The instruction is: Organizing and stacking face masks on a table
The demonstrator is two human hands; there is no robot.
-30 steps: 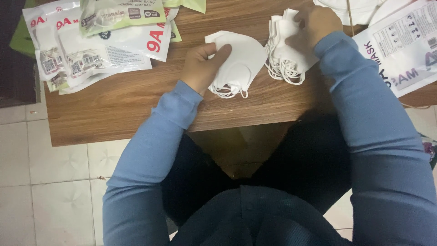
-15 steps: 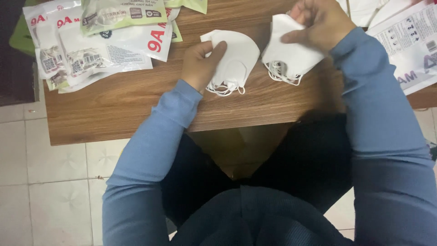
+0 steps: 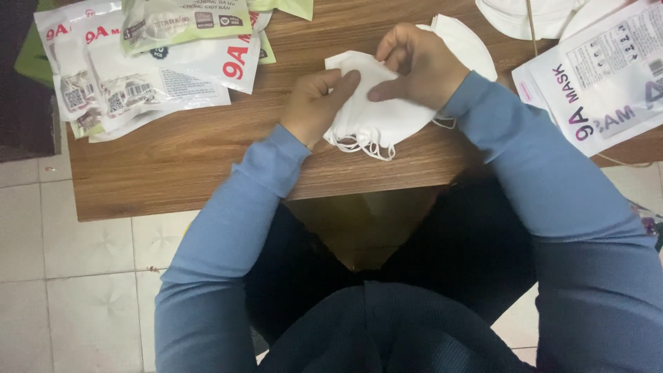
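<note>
Both the left hand (image 3: 319,103) and right hand (image 3: 414,65) pinch a stack of white folded face masks (image 3: 376,117) at the wooden table's (image 3: 179,166) near edge, flanked by printed mask packets (image 3: 138,76) left and another packet (image 3: 608,83) right.

Bare wooden table (image 3: 186,166) left of the left hand (image 3: 314,103) gives easy room, but the mask packets (image 3: 148,65) crowd the far left corner and another printed packet (image 3: 608,83) blocks the right edge.
</note>
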